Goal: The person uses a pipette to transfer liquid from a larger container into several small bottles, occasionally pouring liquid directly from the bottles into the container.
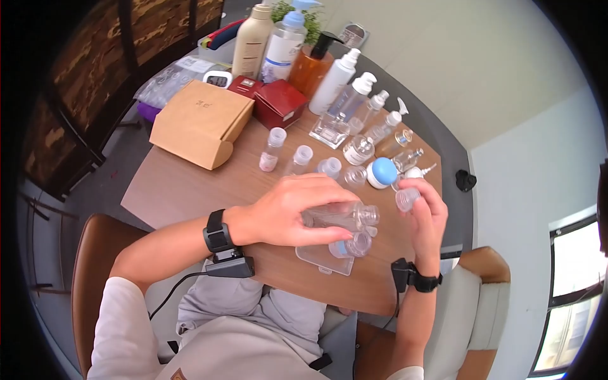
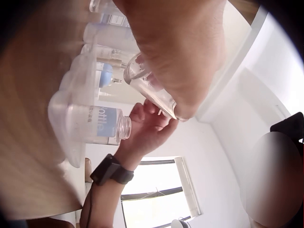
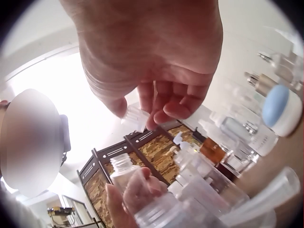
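My left hand (image 1: 285,209) grips a clear, uncapped bottle (image 1: 330,217) that lies tilted, its threaded neck towards the right. Thumb and fingers of my right hand (image 1: 432,215) pinch a small clear ribbed cap (image 1: 407,199), held apart from that neck. Below the gripped bottle is an open clear bottle with a blue label (image 2: 102,124), upright on a clear plastic tray (image 2: 70,149). In the right wrist view the cap (image 3: 135,118) hangs from the fingertips, above the bare threaded neck (image 3: 122,162).
Several small open bottles (image 1: 270,152) stand beyond my left hand. A blue-lidded jar (image 1: 382,172) is near my right hand. Pump bottles (image 1: 334,82), red boxes (image 1: 280,103) and a cardboard box (image 1: 201,122) line the back of the wooden table (image 1: 171,190).
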A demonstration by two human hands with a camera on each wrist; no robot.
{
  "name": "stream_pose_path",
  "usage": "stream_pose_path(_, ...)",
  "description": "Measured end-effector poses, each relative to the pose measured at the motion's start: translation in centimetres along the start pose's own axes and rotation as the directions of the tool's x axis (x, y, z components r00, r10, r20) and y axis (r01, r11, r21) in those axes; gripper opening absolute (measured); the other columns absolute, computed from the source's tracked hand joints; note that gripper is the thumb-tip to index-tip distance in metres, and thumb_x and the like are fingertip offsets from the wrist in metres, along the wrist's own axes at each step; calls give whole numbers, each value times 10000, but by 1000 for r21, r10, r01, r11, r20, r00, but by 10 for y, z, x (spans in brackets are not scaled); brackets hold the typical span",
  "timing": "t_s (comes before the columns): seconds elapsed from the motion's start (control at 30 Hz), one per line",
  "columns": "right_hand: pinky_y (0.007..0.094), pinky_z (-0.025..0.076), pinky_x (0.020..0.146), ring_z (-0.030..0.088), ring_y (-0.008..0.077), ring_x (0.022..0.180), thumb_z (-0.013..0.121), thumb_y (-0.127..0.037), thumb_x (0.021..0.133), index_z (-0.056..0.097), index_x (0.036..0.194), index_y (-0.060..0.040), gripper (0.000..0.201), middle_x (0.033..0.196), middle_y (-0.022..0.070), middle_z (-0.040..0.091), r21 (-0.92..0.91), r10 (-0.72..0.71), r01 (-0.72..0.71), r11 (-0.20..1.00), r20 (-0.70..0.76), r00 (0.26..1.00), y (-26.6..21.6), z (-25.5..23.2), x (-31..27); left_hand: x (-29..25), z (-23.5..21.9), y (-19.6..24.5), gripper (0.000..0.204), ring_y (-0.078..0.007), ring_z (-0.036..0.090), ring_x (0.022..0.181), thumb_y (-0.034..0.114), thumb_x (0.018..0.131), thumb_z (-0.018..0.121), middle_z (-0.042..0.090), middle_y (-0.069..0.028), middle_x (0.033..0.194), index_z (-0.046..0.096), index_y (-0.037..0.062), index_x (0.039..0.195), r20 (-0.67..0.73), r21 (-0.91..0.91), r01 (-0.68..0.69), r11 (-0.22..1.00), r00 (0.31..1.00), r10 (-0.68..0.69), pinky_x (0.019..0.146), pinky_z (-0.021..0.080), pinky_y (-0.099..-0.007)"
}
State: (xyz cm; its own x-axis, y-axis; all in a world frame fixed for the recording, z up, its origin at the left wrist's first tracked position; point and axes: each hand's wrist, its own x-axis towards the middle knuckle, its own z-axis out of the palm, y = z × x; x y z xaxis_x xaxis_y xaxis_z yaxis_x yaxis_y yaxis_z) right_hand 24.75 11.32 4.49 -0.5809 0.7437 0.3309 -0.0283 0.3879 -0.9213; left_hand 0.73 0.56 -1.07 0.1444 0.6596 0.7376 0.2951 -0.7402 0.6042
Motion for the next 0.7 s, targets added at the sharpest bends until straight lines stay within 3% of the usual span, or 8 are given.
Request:
stream_pose_path(0.07,230,439,674,561,117,786,628,-145,877,676,1082,7,259,937,61,633,-252,-155,201,947,190,969,-29,8,6,-1,0,0,454,-226,648,832,163,753,835,692,-113,966,671,-6,1141,-42,18,-17,1000,999,18,750,519,-325)
stream_pose_path(0.1,243,458,689,579,134,778,702,-80,798,684,1080,-1,293,909,61,643,-294,-164,239,925,259,952,-42,9,10,0,0,1,457,-228,648,830,165,752,836,691,-111,961,670,-6,1142,-47,18,-12,1000,999,13,747,518,-327)
stream_pose_path(0.23,253,467,673,600,140,777,793,-18,693,700,1046,-28,365,908,61,671,-441,-94,256,861,356,930,-80,20,15,-1,-1,-1,467,-231,644,826,168,748,841,689,-110,954,667,-5,1145,-74,27,-31,999,997,33,736,514,-334)
stream_pose_path(0.37,265,479,657,610,152,771,827,-83,697,706,1011,-64,337,959,43,703,-536,-92,335,775,428,899,-92,26,21,-1,-2,-1,468,-231,639,820,172,748,841,688,-109,954,667,-4,1145,-105,45,-28,999,994,33,728,511,-335)
stream_pose_path(0.47,280,497,670,626,171,783,817,-73,700,708,1011,-72,330,972,43,706,-559,-78,351,751,453,888,-97,31,23,0,0,0,399,-221,621,768,198,786,810,654,-82,849,673,17,1114,-142,46,-36,998,989,42,694,502,-331)
stream_pose_path(0.57,295,517,689,642,192,800,802,-61,707,709,1007,-72,314,986,49,710,-586,-158,422,692,447,880,-95,35,22,-1,0,-2,410,-220,622,770,197,781,814,655,-82,852,671,12,1118,-127,41,-34,999,991,39,692,502,-329)
stream_pose_path(0.63,298,524,694,647,197,808,799,-58,710,707,1007,-69,311,991,51,711,-582,-157,433,688,464,872,-94,33,22,-2,0,-2,484,-234,634,811,157,736,848,689,-118,961,665,-11,1151,-106,59,-56,997,992,62,723,505,-334)
stream_pose_path(0.7,301,531,699,652,202,817,795,-54,713,705,1008,-67,308,997,53,711,-584,-151,445,679,482,863,-92,30,21,-1,1,-1,486,-236,635,807,158,734,849,688,-117,958,665,-13,1151,-105,63,-71,995,991,77,721,505,-335)
